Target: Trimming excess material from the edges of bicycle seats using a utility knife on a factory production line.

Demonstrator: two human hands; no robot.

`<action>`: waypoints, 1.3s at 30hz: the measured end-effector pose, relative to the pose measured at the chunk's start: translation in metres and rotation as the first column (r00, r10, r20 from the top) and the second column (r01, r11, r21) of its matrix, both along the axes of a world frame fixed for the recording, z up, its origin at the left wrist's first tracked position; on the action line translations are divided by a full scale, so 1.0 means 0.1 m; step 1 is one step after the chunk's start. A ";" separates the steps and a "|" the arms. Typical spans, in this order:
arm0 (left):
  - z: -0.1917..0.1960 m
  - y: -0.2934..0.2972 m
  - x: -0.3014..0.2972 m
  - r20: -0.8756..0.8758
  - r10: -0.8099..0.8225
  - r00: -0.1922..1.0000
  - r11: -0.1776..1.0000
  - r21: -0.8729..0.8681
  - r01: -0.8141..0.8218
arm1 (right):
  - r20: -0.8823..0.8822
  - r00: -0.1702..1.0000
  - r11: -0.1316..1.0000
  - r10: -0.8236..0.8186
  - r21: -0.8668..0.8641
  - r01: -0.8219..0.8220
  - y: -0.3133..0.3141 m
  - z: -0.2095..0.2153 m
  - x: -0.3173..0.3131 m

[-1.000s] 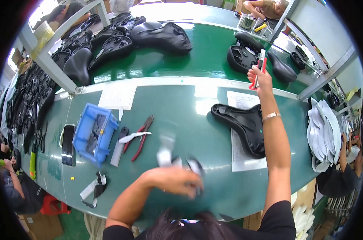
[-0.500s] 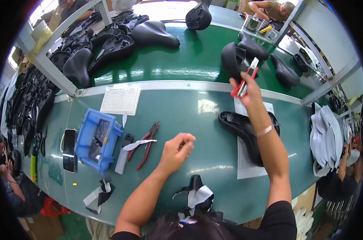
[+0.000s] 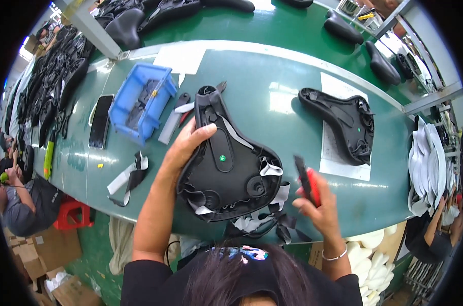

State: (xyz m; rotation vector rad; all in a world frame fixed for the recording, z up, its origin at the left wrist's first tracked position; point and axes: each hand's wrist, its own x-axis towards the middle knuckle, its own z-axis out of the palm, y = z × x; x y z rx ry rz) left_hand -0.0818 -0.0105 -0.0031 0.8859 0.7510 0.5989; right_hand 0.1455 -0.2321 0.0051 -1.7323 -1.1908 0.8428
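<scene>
My left hand (image 3: pixel 183 148) grips a black bicycle saddle (image 3: pixel 231 173) near its nose, thumb on top. The saddle is turned underside up above the table's front part, with trimmed cover edges and pale flaps round its rim. In my right hand (image 3: pixel 318 204) is a red-handled cutter (image 3: pixel 309 181); its dark end points up and away, a little apart from the saddle's right side. Another saddle (image 3: pixel 343 122) lies underside up on a paper sheet (image 3: pixel 331 158) at the right. Black and white cover scraps (image 3: pixel 252 223) lie partly beneath the held saddle.
Left on the table are a blue bin (image 3: pixel 139 102) of dark pieces, a phone (image 3: pixel 101 121), a grey-handled knife (image 3: pixel 170 125) and a scrap strip (image 3: pixel 129 176). A raised ledge (image 3: pixel 241 47) separates the green surface carrying more saddles (image 3: pixel 342 28). White pieces (image 3: pixel 427 163) hang at the right.
The view has tilted down. My right hand has come back from the far side with the cutter. My left hand, previously closed over the table, now holds a saddle.
</scene>
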 end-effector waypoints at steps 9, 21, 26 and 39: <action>0.49 0.06 0.26 -0.366 -0.218 0.905 0.928 0.211 0.309 | 0.792 0.390 0.771 0.469 -0.151 -0.619 0.51 0.34 0.27; 0.27 -0.51 -0.11 -0.301 0.272 0.914 0.954 0.208 -0.215 | 0.382 0.918 0.979 0.104 -0.204 -0.026 -0.73 -0.13 -0.84; 0.21 -0.70 -0.31 -0.323 0.360 0.875 0.915 0.306 -0.263 | 0.260 0.962 0.993 -0.081 0.106 0.055 -0.49 -0.09 -0.55; 0.26 -0.95 -0.22 -0.484 0.527 0.699 0.207 0.871 0.446 | -0.487 0.871 0.994 -0.062 0.045 0.096 0.60 0.08 -0.47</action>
